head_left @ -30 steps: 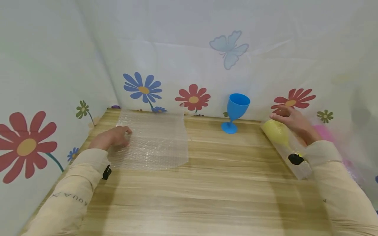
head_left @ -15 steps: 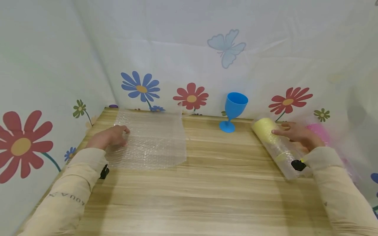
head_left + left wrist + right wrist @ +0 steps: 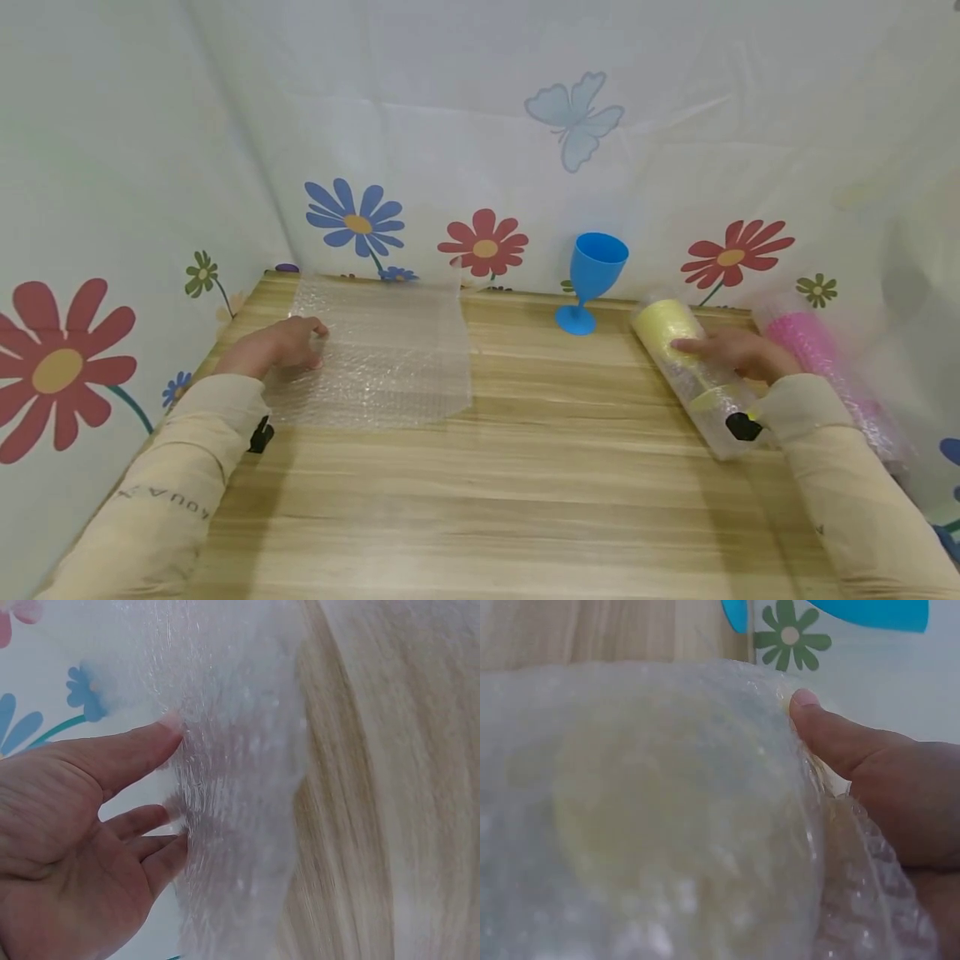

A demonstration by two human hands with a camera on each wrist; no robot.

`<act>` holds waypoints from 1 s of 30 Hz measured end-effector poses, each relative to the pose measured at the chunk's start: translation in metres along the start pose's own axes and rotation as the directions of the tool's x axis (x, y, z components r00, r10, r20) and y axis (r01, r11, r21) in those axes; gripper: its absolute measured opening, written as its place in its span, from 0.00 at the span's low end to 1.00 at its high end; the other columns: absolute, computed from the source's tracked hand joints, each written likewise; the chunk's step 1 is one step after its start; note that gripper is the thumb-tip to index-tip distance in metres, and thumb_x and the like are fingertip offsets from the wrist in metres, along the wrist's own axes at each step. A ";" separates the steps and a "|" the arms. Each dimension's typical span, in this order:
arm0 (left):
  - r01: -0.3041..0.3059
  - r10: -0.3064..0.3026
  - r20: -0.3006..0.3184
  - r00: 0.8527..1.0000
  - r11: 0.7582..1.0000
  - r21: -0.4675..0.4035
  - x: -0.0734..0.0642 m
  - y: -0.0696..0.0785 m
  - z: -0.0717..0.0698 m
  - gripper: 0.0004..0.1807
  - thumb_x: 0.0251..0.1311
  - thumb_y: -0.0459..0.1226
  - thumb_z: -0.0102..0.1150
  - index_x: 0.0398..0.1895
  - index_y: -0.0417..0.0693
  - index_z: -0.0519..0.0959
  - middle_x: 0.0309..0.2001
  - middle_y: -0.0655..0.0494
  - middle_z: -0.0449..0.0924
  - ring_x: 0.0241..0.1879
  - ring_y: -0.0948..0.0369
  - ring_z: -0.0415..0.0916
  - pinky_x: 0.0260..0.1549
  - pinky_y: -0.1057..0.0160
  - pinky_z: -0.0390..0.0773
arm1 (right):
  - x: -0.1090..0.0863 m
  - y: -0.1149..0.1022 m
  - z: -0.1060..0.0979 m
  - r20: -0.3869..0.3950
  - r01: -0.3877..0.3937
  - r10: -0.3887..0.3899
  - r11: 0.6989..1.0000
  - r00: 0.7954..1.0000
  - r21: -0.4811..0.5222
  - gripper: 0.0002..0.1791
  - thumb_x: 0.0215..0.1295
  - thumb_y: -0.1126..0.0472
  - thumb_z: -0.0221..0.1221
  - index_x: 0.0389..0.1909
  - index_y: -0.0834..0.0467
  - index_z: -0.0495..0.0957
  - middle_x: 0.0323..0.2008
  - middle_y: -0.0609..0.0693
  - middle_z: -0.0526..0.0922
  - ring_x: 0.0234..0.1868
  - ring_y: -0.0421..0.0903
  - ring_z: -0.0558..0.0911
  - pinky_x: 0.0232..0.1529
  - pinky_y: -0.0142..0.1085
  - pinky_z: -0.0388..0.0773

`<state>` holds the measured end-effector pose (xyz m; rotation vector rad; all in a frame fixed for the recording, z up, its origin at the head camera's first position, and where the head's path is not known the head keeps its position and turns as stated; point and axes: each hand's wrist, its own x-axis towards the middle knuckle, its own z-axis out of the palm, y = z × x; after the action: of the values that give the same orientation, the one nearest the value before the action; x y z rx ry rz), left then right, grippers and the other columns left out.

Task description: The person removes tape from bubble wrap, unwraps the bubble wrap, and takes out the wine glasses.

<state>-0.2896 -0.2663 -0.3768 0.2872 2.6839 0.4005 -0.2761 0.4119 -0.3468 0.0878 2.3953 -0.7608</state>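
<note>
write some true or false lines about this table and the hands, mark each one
1. The blue, plastic-looking stemmed goblet stands upright. True.
2. The left hand is at the edge of the flat, clear bubble-wrap sheet. True.
3. In the head view, that sheet lies right of the goblet. False: it lies left.
4. The pink-filled clear bubble-wrap roll lies right of the yellow-filled clear bubble-wrap roll. True.
5. The right hand touches the goblet. False: its thumb touches the yellow-filled roll.
</note>
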 end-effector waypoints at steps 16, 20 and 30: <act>-0.010 0.010 0.001 1.000 0.999 0.037 0.000 0.002 -0.003 0.33 0.64 0.35 0.66 0.67 0.26 0.66 0.68 0.18 0.60 0.68 0.26 0.59 0.66 0.33 0.62 | -0.022 -0.015 0.019 0.034 0.018 -0.015 0.997 0.999 -0.072 0.51 0.76 0.34 0.50 0.74 0.77 0.51 0.62 0.69 0.69 0.58 0.63 0.73 0.54 0.53 0.80; -0.005 0.004 0.010 1.000 0.999 0.038 0.001 0.000 -0.004 0.34 0.64 0.35 0.66 0.68 0.27 0.65 0.68 0.19 0.60 0.67 0.27 0.60 0.66 0.33 0.63 | -0.029 -0.023 0.026 0.039 0.025 -0.019 0.984 0.999 -0.175 0.51 0.76 0.33 0.49 0.71 0.79 0.54 0.59 0.68 0.70 0.55 0.61 0.74 0.49 0.47 0.81; -0.018 0.018 0.012 1.000 1.000 0.016 0.003 -0.003 -0.003 0.34 0.64 0.35 0.66 0.68 0.28 0.65 0.68 0.18 0.60 0.67 0.26 0.60 0.65 0.32 0.63 | -0.049 -0.039 0.062 0.069 0.069 -0.058 0.982 0.996 -0.177 0.47 0.74 0.31 0.50 0.68 0.72 0.65 0.48 0.58 0.76 0.47 0.55 0.76 0.48 0.48 0.78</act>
<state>-0.2944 -0.2693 -0.3762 0.3175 2.6760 0.3818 -0.2125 0.3516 -0.3384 -0.0853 2.4036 -0.5649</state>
